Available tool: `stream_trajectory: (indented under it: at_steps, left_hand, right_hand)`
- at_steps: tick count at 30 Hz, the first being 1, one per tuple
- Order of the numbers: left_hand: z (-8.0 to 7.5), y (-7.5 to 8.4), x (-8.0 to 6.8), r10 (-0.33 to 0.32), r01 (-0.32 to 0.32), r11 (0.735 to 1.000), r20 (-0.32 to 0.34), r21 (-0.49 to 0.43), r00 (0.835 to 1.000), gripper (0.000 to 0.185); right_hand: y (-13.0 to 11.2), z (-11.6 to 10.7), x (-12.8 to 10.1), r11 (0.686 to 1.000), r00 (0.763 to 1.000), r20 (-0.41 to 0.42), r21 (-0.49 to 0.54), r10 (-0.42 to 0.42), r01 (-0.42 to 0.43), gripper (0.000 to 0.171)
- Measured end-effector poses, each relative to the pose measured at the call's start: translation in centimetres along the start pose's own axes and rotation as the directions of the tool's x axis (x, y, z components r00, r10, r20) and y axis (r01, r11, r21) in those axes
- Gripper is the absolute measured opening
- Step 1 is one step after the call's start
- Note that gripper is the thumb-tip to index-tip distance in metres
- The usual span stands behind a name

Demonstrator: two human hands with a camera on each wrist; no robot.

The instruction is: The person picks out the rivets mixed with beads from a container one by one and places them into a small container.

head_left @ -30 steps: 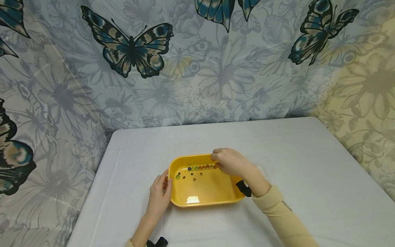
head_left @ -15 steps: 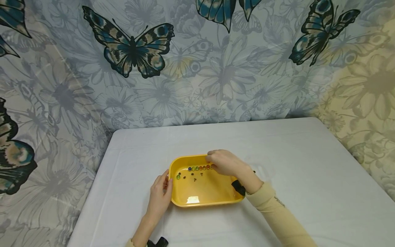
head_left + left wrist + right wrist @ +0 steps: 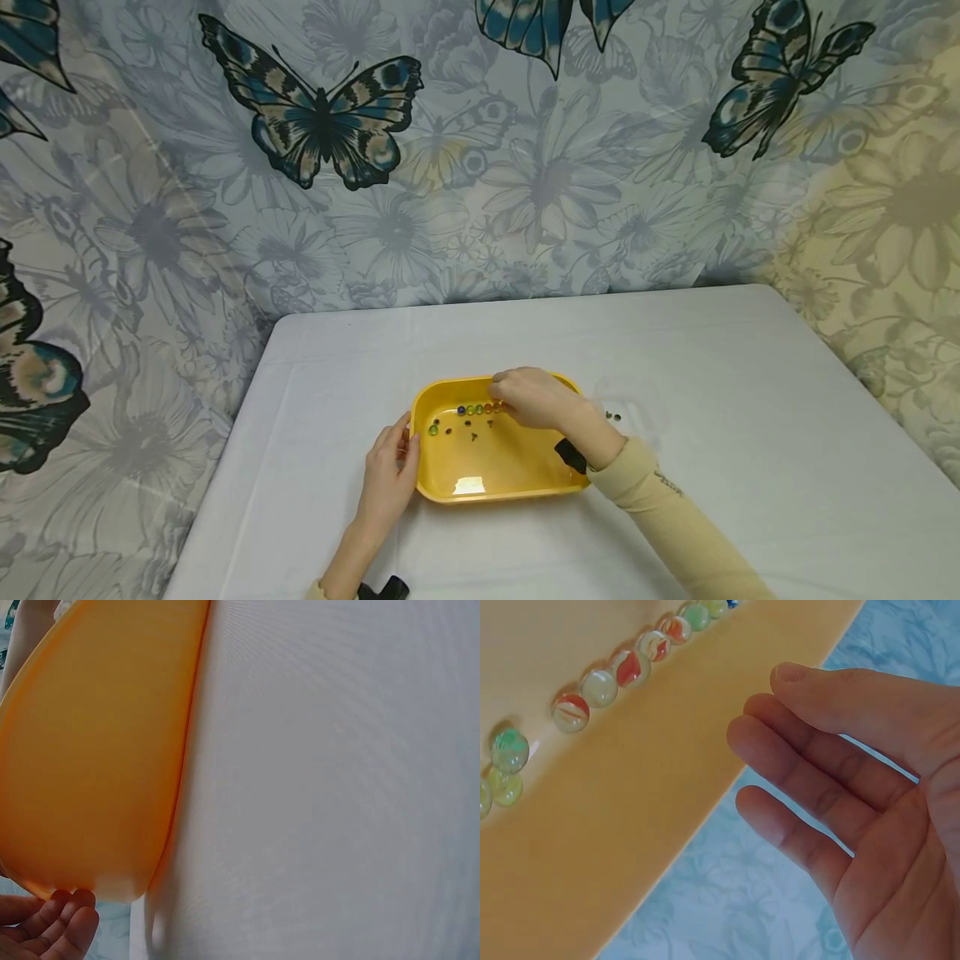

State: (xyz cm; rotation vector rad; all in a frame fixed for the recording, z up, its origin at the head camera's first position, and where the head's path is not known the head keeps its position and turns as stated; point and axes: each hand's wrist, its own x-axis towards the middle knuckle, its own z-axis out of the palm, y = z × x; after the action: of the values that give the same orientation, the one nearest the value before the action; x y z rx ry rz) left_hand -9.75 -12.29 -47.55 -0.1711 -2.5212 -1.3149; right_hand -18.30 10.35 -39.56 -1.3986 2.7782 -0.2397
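A yellow tray (image 3: 498, 467) sits on a white table (image 3: 750, 400). A row of glass marbles (image 3: 474, 409) lies along its far wall, and a few small dark bits (image 3: 468, 427) and a green marble (image 3: 432, 430) lie nearer the middle. My right hand (image 3: 525, 398) hovers over the right end of that row. In the right wrist view this right hand (image 3: 780, 750) is open and holds nothing, close to the marbles (image 3: 630, 667). My left hand (image 3: 392, 471) rests with straight fingers (image 3: 56, 926) against the tray's left wall (image 3: 97, 750).
A few tiny dark pieces (image 3: 613, 415) lie on the table just right of the tray. A butterfly and flower cloth (image 3: 322, 125) hangs behind the table and at both sides. The table's left edge (image 3: 225, 467) is near my left arm.
My right hand has slid left along the row of marbles and now covers more of them. The left hand and the tray have stayed still.
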Motion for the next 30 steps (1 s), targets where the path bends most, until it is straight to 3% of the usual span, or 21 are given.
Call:
stream_trajectory:
  at_steps: [30]
  left_hand:
    - [0.0, -0.1, 0.0, 0.002, -0.002, 1.0, -0.007, -0.004, 1.0, 0.037]
  right_hand:
    - [-0.5, 2.2, 1.5, 1.0, 0.996, 0.091, -0.019, -0.019, 0.021, 0.014]
